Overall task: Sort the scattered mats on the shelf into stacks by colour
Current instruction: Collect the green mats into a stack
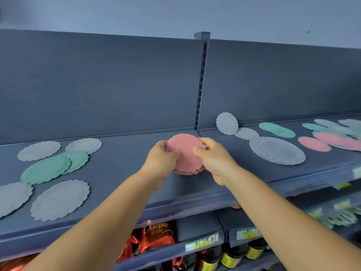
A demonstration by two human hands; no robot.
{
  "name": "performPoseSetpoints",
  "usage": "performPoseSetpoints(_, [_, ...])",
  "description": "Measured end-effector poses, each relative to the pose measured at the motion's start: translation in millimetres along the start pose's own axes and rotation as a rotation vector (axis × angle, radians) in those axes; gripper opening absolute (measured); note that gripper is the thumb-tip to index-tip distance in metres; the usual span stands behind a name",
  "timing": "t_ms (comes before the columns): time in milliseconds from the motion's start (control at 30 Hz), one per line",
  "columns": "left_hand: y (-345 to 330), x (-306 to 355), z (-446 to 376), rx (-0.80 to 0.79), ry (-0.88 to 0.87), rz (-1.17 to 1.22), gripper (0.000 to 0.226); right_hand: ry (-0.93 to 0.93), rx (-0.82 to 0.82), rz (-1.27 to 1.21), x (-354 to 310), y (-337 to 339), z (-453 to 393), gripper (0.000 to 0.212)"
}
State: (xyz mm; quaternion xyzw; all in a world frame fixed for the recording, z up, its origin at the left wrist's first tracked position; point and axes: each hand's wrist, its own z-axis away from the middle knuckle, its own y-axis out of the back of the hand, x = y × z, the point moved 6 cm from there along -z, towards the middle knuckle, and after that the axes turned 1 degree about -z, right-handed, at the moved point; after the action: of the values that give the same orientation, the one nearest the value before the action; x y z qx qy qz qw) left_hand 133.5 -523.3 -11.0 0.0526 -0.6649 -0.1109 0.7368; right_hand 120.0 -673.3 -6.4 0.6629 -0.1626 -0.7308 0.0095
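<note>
A person's left hand [162, 159] and right hand [213, 159] grip a small stack of pink scalloped round mats [184, 153] from both sides above the dark blue metal shelf [125, 173]. Below, a red snack bag [156, 235] reads "Chocopie"; the yellow-green price tags [202, 242] are illegible.

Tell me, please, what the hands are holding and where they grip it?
A small stack of pink mats: the left hand grips its left edge and the right hand its right edge.
</note>
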Motion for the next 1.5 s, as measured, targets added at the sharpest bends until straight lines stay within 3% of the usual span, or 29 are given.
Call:
performPoseSetpoints(233, [-101, 19, -13, 0.049, -0.083, -0.264, 0.052, -0.022, 0.078, 0.192, 34, 99, -24, 0.046])
performPoseSetpoints(467, [-140, 16, -30, 0.002, -0.099, -0.567, 0.049, 0.001, 0.055, 0.470, 47, 131, -44, 0.050])
performPoseSetpoints(600, [-125, 15, -39, 0.020, -0.160, -0.738, 0.042, -0.001, 0.017, 0.711, 43, 123, -48, 0.042])
performPoseSetpoints(733, [-88, 15, -44, 0.067, -0.203, -0.843, 0.047, 0.101, -0.014, 0.964, 22, 99, -51, 0.047])
performPoseSetpoints(967, [-13, -11, -49, 0.043, -0.036, -1.081, 0.056, 0.128, -0.222, 0.817, 0, 16, -36, 0.034])
performPoseSetpoints(1133, [13, -11, -54, 0.060, -0.045, -1.071, 0.074, 0.135, -0.304, 0.714, -1, -44, -45, 0.051])
performPoseSetpoints(1200, [24, -13, -56, 0.061, 0.016, -1.063, 0.071, 0.109, -0.308, 0.679, 0, -58, -47, 0.058])
performPoseSetpoints(1300, [44, -17, -59, 0.059, 0.040, -0.962, 0.044, 0.063, -0.296, 0.585, -2, -74, -49, 0.061])
performPoseSetpoints(1400, [64, -19, -59, 0.055, -0.046, -0.746, 0.011, 0.033, -0.286, 0.498, -4, -90, -50, 0.057])
performPoseSetpoints(1500, [83, -16, -52, 0.074, -0.096, -0.545, 0.007, 0.046, -0.256, 0.431, -13, -102, -50, 0.037])
